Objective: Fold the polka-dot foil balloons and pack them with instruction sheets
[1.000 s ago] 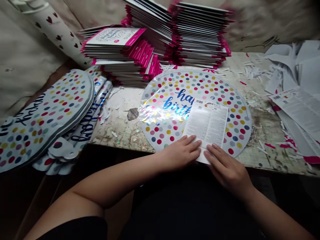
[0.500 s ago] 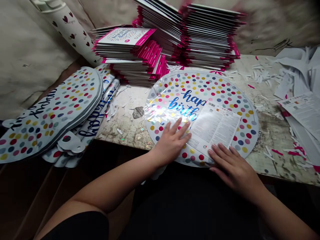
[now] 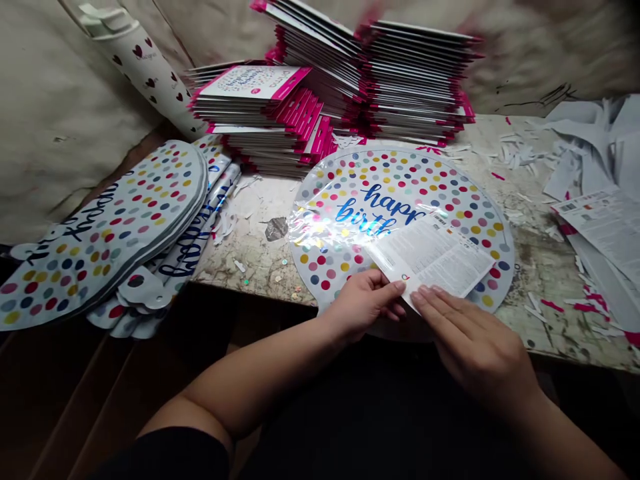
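A flat, dotted foil balloon (image 3: pixel 345 183) with blue lettering lies on the worktable in front of me. Over its lower right part is a white printed card (image 3: pixel 440 252), tilted, its near edge raised off the balloon. My left hand (image 3: pixel 370 300) pinches the card's near left corner between thumb and curled fingers. Along the card's near edge my right hand (image 3: pixel 473 333) lays its fingers on top, close together; its thumb is hidden beneath. The card covers the end of the balloon's lettering.
Stacks of pink-edged cards (image 3: pixel 420 83) stand at the back. Flat dotted balloons (image 3: pixel 145 193) overhang the table's left edge. A white roll with hearts (image 3: pixel 145 67) leans behind them. Paper scraps (image 3: pixel 590 147) and another printed card (image 3: pixel 605 217) lie at the right.
My left hand has gone from lying spread on the balloon to pinching the card's corner. The card has turned and its near edge has lifted. My right hand has closed over that edge.
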